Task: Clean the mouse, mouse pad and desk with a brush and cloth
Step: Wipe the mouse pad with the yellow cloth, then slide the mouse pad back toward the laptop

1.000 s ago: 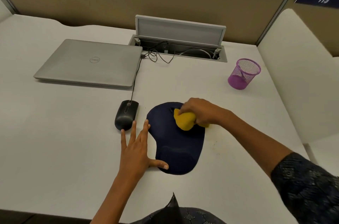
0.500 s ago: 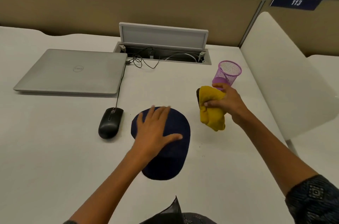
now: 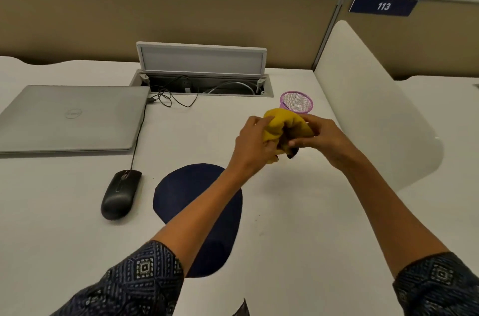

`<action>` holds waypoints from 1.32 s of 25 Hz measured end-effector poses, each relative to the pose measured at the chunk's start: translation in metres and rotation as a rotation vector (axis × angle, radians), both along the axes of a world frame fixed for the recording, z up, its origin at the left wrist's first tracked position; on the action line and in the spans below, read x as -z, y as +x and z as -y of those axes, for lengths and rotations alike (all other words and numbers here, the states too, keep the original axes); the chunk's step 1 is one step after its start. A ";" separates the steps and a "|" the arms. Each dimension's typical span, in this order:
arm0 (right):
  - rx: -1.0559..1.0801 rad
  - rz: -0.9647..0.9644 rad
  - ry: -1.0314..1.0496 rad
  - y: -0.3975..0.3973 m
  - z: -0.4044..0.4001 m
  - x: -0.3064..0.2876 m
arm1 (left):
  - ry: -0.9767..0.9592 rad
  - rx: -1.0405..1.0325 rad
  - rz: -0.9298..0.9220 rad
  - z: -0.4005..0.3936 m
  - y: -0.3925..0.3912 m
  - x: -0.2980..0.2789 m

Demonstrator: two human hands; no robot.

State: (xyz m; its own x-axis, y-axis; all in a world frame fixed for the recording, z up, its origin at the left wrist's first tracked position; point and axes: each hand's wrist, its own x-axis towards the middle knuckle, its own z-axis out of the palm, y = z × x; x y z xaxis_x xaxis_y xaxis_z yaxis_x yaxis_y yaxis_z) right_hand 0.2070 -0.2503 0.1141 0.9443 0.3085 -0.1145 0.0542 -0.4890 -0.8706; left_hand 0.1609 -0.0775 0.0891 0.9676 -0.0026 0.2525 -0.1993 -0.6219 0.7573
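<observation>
Both my left hand (image 3: 255,143) and right hand (image 3: 317,135) grip the yellow cloth (image 3: 278,121) above the desk (image 3: 298,212), refolding it apparently, before wiping the mouse (image 3: 120,194).

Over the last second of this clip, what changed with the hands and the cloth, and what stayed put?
The right hand lifted the yellow cloth off the mouse pad and carried it up toward the purple mesh cup. The left hand left the pad and took hold of the cloth too; both now grip it above the desk. The mouse, pad, laptop and cup stayed where they were.
</observation>
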 end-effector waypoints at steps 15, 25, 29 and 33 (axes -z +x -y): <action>0.157 0.523 -0.951 -0.017 0.056 0.114 | 0.667 0.292 0.276 0.020 0.027 0.082; -0.066 0.321 -0.494 -0.060 -0.056 0.065 | 0.639 0.120 -0.059 -0.067 -0.049 0.078; -0.182 0.099 -0.321 -0.109 -0.104 0.067 | 0.494 -0.139 -0.171 -0.117 -0.115 0.079; -0.292 -0.052 -0.380 -0.152 -0.124 0.075 | 0.293 -0.216 -0.475 -0.135 -0.161 0.074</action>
State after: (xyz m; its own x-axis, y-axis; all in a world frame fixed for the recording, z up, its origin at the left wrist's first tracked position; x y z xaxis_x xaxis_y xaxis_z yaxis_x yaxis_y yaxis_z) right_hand 0.0554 -0.1258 0.0390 0.8143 0.4873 -0.3153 0.1977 -0.7436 -0.6387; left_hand 0.0000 0.0570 0.0152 0.9609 0.2024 -0.1891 0.2730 -0.8069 0.5237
